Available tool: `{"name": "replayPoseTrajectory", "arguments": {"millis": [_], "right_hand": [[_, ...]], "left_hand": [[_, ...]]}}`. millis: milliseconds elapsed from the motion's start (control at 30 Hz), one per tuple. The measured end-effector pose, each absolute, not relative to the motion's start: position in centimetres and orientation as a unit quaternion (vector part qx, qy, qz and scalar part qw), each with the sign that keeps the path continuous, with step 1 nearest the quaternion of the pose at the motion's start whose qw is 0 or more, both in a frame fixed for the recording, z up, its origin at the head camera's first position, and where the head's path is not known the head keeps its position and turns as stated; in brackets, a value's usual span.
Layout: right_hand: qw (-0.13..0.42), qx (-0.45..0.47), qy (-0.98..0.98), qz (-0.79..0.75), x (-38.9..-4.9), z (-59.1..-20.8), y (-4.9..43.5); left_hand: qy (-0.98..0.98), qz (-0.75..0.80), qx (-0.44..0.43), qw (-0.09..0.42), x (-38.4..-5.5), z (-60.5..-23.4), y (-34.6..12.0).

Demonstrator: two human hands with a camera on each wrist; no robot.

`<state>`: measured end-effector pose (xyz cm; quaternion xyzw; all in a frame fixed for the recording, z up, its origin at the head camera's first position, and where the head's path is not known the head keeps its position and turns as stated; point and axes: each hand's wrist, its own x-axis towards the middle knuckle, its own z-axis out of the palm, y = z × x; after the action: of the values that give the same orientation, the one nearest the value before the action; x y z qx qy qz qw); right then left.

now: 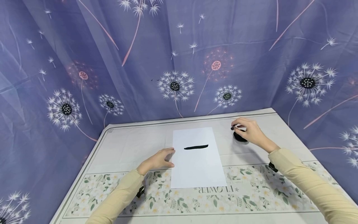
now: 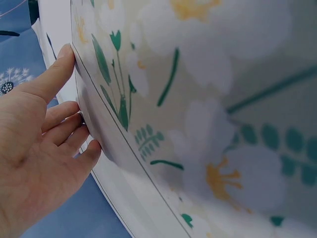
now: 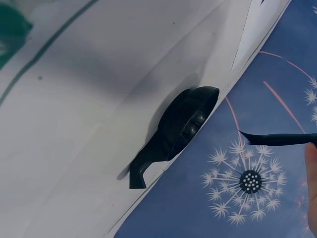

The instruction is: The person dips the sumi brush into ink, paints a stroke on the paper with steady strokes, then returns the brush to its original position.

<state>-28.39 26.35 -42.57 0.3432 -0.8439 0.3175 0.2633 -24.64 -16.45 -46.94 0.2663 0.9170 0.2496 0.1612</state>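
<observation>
A sheet of white paper [image 1: 195, 168] lies on the table with one thick black stroke [image 1: 195, 147] across its upper half. My left hand [image 1: 158, 159] rests at the paper's left edge, fingers loosely spread; in the left wrist view the hand [image 2: 44, 134] has relaxed fingers and a raised thumb. On the right, my right hand [image 1: 249, 130] pinches a dark brush [image 3: 277, 140] whose pointed black tip shows in the right wrist view. Below that hand sits a black spoon-shaped dish [image 3: 185, 121] with a short bent handle, partly covered by the hand in the head view.
A white tablecloth [image 1: 134, 140] with a flowered band [image 1: 156, 202] covers the table. Purple dandelion-print curtains [image 1: 145, 93] hang along the table's back and sides. Dark straps show under both wrists.
</observation>
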Motion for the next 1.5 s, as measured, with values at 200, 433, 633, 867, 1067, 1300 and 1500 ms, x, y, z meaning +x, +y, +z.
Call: {"name": "replayPoseTrajectory", "arguments": {"millis": [200, 433, 633, 867, 1067, 1300, 1500], "right_hand": [[0.272, 0.346, -0.845, 0.305, -28.3, -42.6, 26.6], [0.278, 0.349, -0.847, 0.289, -28.3, -42.8, 27.3], [0.279, 0.351, -0.850, 0.274, -28.2, -43.2, 27.8], [0.288, 0.366, -0.856, 0.223, -28.2, -43.7, 28.4], [0.277, 0.379, -0.864, 0.183, -28.0, -44.5, 29.0], [0.274, 0.383, -0.870, 0.146, -28.1, -45.0, 29.4], [0.267, 0.390, -0.872, 0.124, -28.2, -45.0, 29.8]], "left_hand": [[0.917, 0.250, 0.265, 0.161, -24.6, -46.9, -16.4], [0.918, 0.244, 0.269, 0.160, -24.6, -46.9, -16.5], [0.919, 0.241, 0.268, 0.159, -24.6, -46.8, -16.5], [0.918, 0.247, 0.267, 0.158, -24.7, -46.9, -16.6], [0.915, 0.252, 0.269, 0.162, -24.6, -47.1, -16.5], [0.917, 0.253, 0.266, 0.159, -24.7, -47.3, -16.6], [0.916, 0.251, 0.269, 0.159, -24.6, -47.2, -16.8]]}}
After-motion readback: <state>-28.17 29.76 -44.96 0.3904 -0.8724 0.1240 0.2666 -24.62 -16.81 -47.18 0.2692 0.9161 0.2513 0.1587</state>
